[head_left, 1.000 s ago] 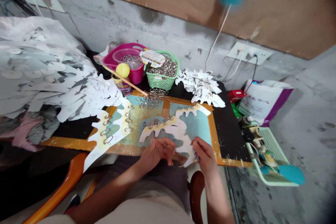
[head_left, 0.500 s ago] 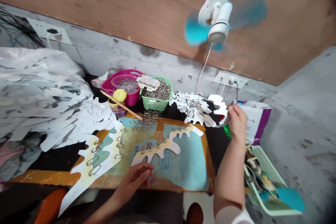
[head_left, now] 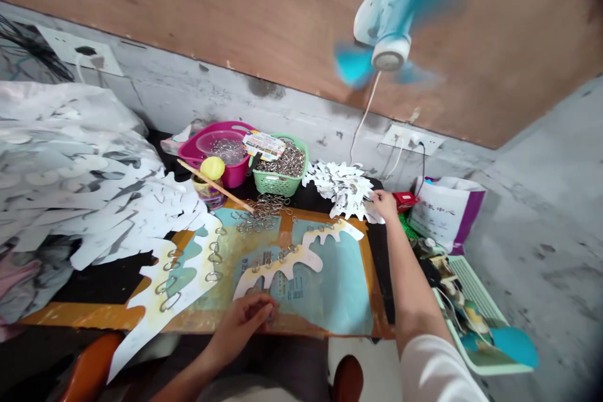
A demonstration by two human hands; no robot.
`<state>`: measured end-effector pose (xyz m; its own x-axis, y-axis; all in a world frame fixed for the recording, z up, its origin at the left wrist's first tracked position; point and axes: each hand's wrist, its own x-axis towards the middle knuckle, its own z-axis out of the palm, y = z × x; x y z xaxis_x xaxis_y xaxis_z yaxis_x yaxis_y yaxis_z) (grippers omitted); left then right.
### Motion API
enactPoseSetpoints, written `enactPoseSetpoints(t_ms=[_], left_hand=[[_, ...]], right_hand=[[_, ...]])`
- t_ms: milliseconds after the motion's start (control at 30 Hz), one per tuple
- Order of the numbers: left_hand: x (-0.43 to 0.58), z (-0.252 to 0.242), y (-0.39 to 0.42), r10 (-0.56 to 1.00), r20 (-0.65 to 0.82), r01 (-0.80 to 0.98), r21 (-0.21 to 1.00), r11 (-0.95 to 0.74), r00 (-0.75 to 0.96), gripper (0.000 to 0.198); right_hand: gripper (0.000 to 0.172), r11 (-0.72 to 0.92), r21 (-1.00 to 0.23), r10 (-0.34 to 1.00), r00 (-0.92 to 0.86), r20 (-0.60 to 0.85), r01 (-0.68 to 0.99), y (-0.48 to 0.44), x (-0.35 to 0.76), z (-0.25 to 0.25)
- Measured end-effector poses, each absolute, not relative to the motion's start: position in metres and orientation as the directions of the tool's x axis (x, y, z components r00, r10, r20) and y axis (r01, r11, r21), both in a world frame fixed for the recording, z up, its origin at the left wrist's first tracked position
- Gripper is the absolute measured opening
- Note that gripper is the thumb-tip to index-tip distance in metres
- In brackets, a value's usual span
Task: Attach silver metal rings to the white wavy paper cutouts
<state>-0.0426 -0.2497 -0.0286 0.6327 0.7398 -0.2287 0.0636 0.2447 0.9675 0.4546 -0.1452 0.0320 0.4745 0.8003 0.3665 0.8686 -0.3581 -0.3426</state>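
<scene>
My right hand (head_left: 385,203) is stretched out to the far right of the board, its fingers closed on the edge of a pile of white cut-out shapes (head_left: 346,187). My left hand (head_left: 249,317) rests at the near edge of the board (head_left: 339,301), fingers curled, touching a white cut-out strip (head_left: 282,264) that carries several metal rings. A second ringed white strip (head_left: 188,276) lies to the left. Loose metal rings (head_left: 264,210) are heaped in the middle of the board.
A green basket (head_left: 280,169) of rings and a pink basket (head_left: 221,151) stand at the back, with a yellow-lidded jar (head_left: 211,179) and a wooden stick (head_left: 217,187). A big heap of white cut-outs (head_left: 70,169) fills the left. A spinning blue fan (head_left: 389,25) hangs above. A bag (head_left: 445,210) and tray (head_left: 475,308) sit right.
My right hand carried a white cut-out from the near edge up and to the right, then came down onto the pile at the back. My left hand stayed at the near edge.
</scene>
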Motion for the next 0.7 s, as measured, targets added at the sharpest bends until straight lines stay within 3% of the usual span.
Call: enactPoseSetpoints(t_ms=[100, 333, 700], left_hand=[[-0.039, -0.029, -0.251, 0.725, -0.217, 0.062, 0.97, 0.234, 0.653, 0.047], [-0.031, -0.033, -0.259, 0.728, -0.151, 0.071, 0.988, 0.14, 0.668, 0.038], [-0.027, -0.028, -0.26, 0.74, -0.153, 0.162, 0.985, 0.06, 0.655, 0.034]], right_hand=[[0.024, -0.456, -0.331, 0.792, 0.546, 0.271, 0.826, -0.173, 0.458, 0.006], [0.031, -0.61, -0.305, 0.702, 0.677, 0.219, 0.731, -0.195, 0.452, -0.016], [0.026, -0.598, -0.28, 0.679, 0.66, 0.321, 0.751, -0.208, 0.431, -0.012]])
